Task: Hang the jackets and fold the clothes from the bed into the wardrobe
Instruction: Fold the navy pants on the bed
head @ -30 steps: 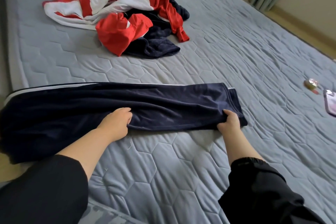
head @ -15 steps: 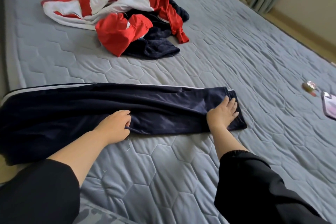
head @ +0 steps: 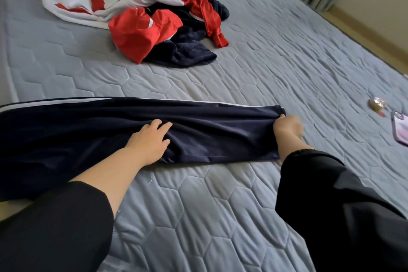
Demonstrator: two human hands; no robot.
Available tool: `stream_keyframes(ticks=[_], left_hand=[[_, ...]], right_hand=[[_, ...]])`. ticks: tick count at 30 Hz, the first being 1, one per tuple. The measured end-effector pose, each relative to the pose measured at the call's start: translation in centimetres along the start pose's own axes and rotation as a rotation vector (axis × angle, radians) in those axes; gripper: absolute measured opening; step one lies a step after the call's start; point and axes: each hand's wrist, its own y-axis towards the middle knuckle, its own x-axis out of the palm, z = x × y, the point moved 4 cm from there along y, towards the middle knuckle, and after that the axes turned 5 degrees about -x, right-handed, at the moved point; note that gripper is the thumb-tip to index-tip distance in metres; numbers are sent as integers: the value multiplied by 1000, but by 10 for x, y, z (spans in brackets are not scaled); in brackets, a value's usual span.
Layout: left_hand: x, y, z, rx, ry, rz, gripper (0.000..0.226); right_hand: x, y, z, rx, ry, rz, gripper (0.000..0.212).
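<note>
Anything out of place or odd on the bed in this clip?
Two non-clothing items lie at the bed's right edge: a phone and a small shiny object beside it. The red, white and navy clothes pile is just unsorted laundry. Nothing looks damaged.

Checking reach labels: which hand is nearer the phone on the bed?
Right. The right hand grips the navy trousers' end, nearer the phone; the left hand presses mid-trousers.

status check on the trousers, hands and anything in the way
Left hand flat on the trousers, right hand pinching the end. Trousers flat on the bed, unfolded. Clothes pile and phone lie apart, not in the way.
</note>
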Motion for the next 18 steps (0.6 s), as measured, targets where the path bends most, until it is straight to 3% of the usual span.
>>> stream_keyframes(ticks=[4,6,10,13,15,18], left_hand=[[3,1,-1,25,12,-13,55],[0,0,-2,30,-19,2,52],[-16,-6,-18,-19,-183,118,43],[-33,-12,-49,-133,-231,259,39],[-42,-16,-81,-263,-237,325,38],[-47,-23,-133,-509,-294,340,40]], right_hand=[[-4,3,3,20,-117,82,41],[4,-9,-15,-58,-141,85,43],[36,-68,-95,-618,-25,77,47],[53,-140,-159,-1040,161,3,27],[63,-183,-195,-1177,233,-133,19],[88,-226,-233,-1187,185,-378,23]])
